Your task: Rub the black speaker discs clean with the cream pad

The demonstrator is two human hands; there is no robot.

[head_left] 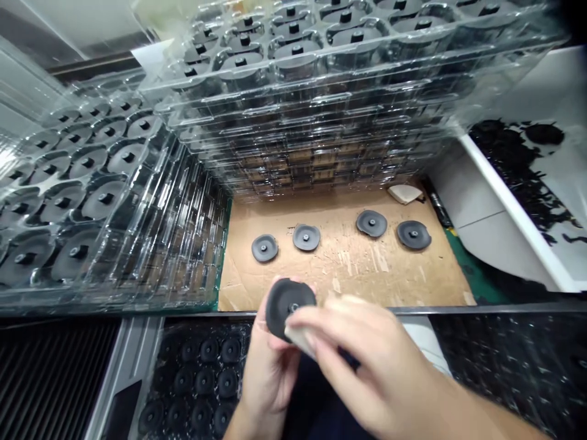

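My left hand point(270, 366) grips a dark grey round disc point(285, 302) with a small hub, holding it up at the near edge of the cardboard sheet point(348, 269). My right hand point(367, 360) is closed on a small pale block point(300, 337) pressed against the disc's lower edge. Several similar discs lie in a row on the cardboard, among them one at the left point(265, 247) and one at the right point(413, 234).
Tall stacks of clear plastic trays holding dark discs stand at the left point(92, 201) and behind point(321, 98). A tray of discs point(197, 373) sits below near my wrists. A white bin with black scraps point(527, 165) is at right. A pale wedge point(405, 193) lies at the cardboard's back.
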